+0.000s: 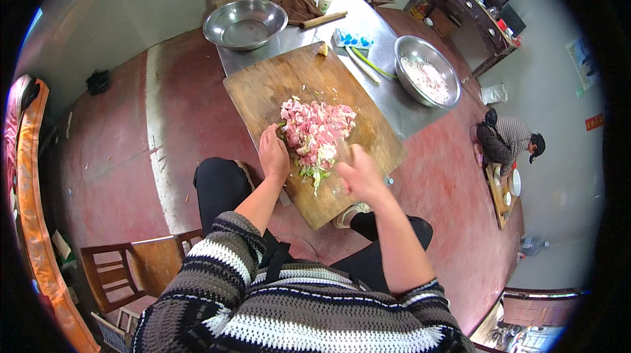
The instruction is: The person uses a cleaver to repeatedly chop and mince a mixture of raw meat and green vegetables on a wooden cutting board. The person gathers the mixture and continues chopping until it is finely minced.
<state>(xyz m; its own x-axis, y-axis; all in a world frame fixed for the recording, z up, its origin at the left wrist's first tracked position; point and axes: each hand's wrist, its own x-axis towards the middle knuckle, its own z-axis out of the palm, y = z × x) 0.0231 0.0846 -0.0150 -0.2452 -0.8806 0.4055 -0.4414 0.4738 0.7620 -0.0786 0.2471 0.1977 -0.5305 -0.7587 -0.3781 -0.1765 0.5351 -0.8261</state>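
A pile of chopped pink meat mixed with cut scallion lies on a wooden cutting board. My left hand rests at the board's left edge, its fingers extended against the side of the pile. On the near right of the meat, my right hand is closed around a knife, seen nearly edge-on and blurred. Most of the blade cannot be made out. Near the board's far corner sits a small yellowish piece, perhaps ginger.
The board overhangs a metal-topped table. Beyond it stand a steel basin, a rolling pin, a paper cup, a tissue pack and scallion stalks. Another steel basin holds pale shreds. A person crouches at right.
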